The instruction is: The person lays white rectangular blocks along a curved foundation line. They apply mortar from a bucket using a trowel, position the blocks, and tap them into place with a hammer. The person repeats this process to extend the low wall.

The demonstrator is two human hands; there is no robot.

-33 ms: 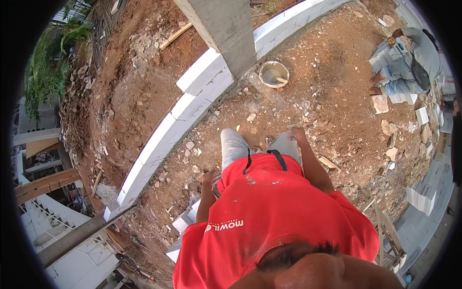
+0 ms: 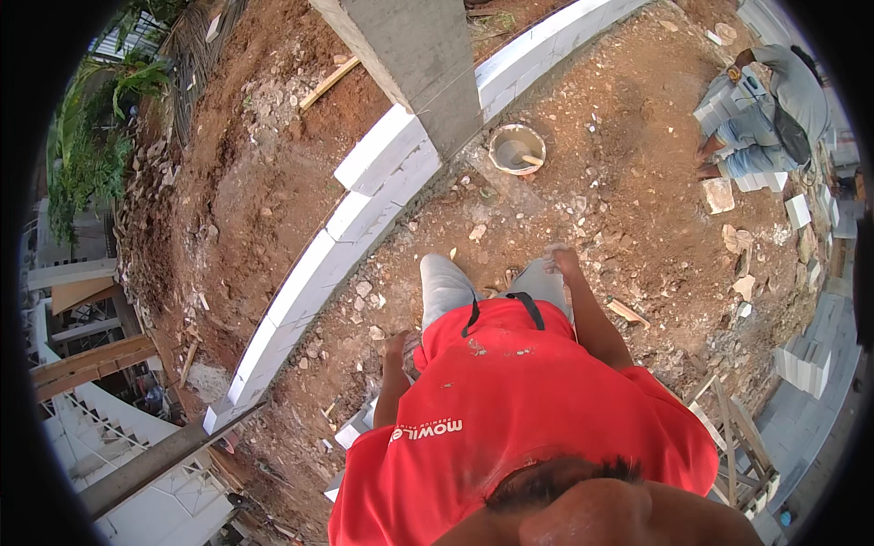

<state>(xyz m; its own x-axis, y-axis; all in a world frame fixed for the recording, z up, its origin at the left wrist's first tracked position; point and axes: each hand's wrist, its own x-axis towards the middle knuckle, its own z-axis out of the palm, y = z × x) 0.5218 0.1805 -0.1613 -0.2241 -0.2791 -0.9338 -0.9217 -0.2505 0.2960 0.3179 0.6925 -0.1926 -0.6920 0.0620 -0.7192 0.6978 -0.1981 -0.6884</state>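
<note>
My right hand (image 2: 562,258) rests at the knee of my grey trousers (image 2: 444,284), its fingers lying loosely over the cloth with nothing visible in them. Beside my left hip is my left hand (image 2: 398,345), small and partly hidden by the red shirt (image 2: 510,391); its fingers cannot be made out. Ahead on the soil stands a round bucket (image 2: 500,136) of grey wet mix, a tool with a pale handle (image 2: 532,160) leaning in it. Both hands are well apart from the bucket.
A low white block wall (image 2: 350,221) curves along the left, meeting a concrete column (image 2: 428,73). At far right a co-worker (image 2: 792,96) crouches by white blocks (image 2: 719,111). More blocks (image 2: 803,364) and a wooden frame (image 2: 728,437) stand at lower right; stones litter the soil.
The view has shifted slightly, so the wall and ground sit a little differently in it. Both hands keep about the same place beside my legs.
</note>
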